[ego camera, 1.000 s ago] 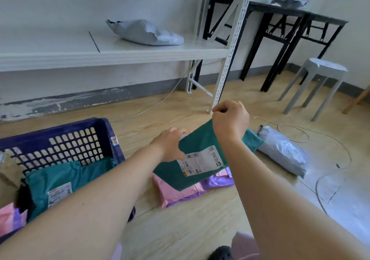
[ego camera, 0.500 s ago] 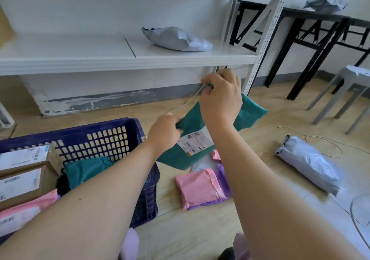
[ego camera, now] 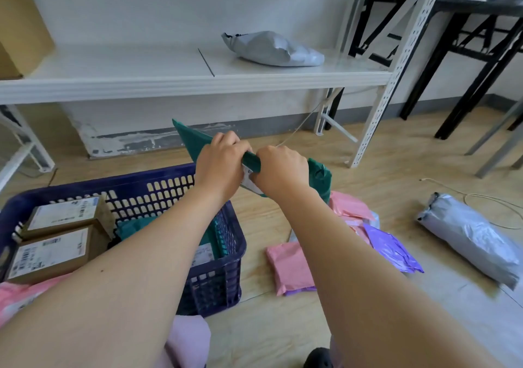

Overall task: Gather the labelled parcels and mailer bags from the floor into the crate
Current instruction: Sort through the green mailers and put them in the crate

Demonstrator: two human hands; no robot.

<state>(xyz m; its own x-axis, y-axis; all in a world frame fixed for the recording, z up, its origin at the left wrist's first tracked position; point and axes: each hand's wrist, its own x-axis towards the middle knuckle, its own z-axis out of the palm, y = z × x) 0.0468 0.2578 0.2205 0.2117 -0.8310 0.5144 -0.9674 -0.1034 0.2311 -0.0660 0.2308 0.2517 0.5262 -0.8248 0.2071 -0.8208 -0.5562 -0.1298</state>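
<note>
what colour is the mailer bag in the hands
The mailer bag is teal green, best in head view.

Bright, soft, even light fills the room and shadows are faint, with only a dim band under the long white metal shelf. The crinkled silver-grey plastic mailer bag on the floor carries a pale sheen on its folds. The wide lens bows the shelf edge and leans the white perforated steel upright. The brown cardboard box in the top left corner is blurred. The left hand, the right hand and the dark green plastic mailer bag they grip look slightly soft.
</note>
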